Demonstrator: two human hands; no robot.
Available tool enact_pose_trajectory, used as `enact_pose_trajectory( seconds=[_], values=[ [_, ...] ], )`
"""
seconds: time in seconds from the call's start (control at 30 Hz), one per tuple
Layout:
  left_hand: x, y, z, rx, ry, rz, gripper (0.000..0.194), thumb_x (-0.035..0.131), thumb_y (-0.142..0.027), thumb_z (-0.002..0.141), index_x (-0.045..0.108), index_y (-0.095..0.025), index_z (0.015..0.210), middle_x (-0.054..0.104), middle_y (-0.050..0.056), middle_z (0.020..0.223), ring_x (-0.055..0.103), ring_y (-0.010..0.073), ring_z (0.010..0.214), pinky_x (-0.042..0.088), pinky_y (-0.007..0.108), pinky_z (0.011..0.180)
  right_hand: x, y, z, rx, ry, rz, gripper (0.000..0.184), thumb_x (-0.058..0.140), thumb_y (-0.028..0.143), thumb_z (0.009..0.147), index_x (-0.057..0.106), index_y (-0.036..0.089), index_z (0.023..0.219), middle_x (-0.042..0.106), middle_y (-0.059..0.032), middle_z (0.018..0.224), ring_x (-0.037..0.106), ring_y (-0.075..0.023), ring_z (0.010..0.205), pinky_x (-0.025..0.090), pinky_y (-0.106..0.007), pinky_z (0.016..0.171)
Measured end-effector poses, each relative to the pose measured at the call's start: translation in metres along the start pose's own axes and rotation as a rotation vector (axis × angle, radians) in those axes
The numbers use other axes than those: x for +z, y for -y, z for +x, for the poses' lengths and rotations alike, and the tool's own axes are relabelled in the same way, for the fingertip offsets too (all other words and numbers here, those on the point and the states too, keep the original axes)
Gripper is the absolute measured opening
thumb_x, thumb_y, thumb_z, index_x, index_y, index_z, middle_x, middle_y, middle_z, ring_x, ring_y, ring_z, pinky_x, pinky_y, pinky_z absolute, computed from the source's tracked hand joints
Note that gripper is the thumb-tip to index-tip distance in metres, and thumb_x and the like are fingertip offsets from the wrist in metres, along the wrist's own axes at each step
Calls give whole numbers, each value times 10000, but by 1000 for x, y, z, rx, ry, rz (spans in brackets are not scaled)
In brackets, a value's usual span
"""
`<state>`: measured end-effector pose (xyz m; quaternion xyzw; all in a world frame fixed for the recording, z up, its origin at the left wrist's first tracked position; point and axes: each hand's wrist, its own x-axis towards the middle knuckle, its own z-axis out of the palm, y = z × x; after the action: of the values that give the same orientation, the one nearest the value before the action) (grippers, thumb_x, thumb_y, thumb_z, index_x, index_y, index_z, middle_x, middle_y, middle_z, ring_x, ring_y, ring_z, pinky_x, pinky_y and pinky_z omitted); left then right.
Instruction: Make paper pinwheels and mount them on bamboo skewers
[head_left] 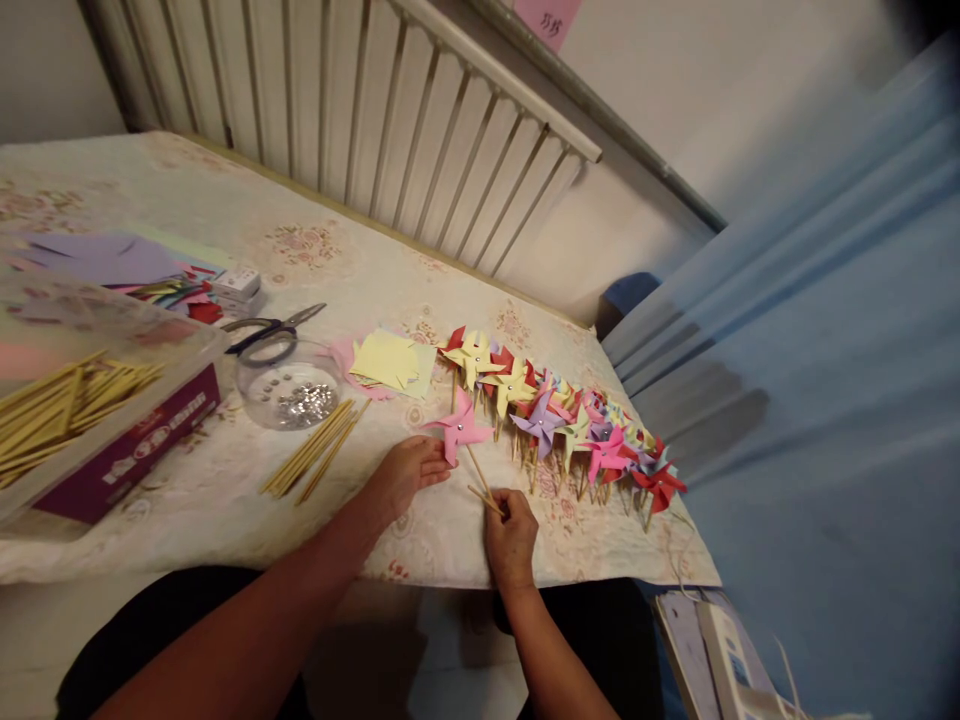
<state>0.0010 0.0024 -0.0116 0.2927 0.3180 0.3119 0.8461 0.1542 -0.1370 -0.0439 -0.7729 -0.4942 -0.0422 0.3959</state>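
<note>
My right hand [513, 538] is closed around the wooden stick of a pink paper pinwheel [460, 428]. A second short stick [486, 500] pokes out from the same fingers. The pinwheel is upright with a round silver pin at its centre. Just below and left of its blades is my left hand [417, 468], fingers stretched out, the tips at the edge of a blade; I cannot tell whether they press on it. Several finished pinwheels [541, 424] in many colours stand in rows to the right.
Left of my hands lie loose wooden sticks [315, 450], a clear dish [255, 410] of silver pins, scissors [271, 335] and stacked paper squares [386, 362]. A plastic bin [172, 370] holds more sticks. Small boxes [237, 288] sit behind. A blue curtain [810, 380] hangs at right.
</note>
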Motion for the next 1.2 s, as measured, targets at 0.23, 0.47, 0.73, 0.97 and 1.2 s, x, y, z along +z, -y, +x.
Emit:
enact_pose_trajectory(
  seconds=[0.23,0.47,0.73,0.97,1.2],
  values=[
    [-2,17,3,-73,39,10,230,748,-239,693,555,-162,792,708,114,825,708,256,821,519,430,869,3,-1,0,9,-9,-17,142,524,212,852,601,191,733,596,-13,701,537,-160,639,393,-263,622],
    [15,21,-10,-143,90,62,236,752,-277,710,597,-136,818,695,97,786,676,191,685,541,374,762,5,2,2,43,-3,-1,117,541,203,830,605,193,732,602,-9,699,539,-160,636,394,-258,621],
    [18,23,-12,-93,75,88,296,787,-341,671,627,-142,819,665,65,833,642,164,700,523,347,734,16,14,4,92,7,116,90,561,202,801,612,197,728,613,-5,685,547,-164,639,404,-256,616],
    [16,24,-11,-55,49,118,286,744,-386,681,600,-161,783,662,42,756,625,153,692,489,304,710,27,29,3,159,57,193,133,603,303,831,618,199,749,623,-1,678,545,-163,620,402,-256,592],
    [17,23,-11,47,59,178,296,711,-394,673,519,-169,673,575,-10,582,546,115,535,420,253,595,31,43,-1,133,134,278,200,590,365,869,615,190,775,626,-14,712,558,-158,646,419,-251,606]
  ],
)
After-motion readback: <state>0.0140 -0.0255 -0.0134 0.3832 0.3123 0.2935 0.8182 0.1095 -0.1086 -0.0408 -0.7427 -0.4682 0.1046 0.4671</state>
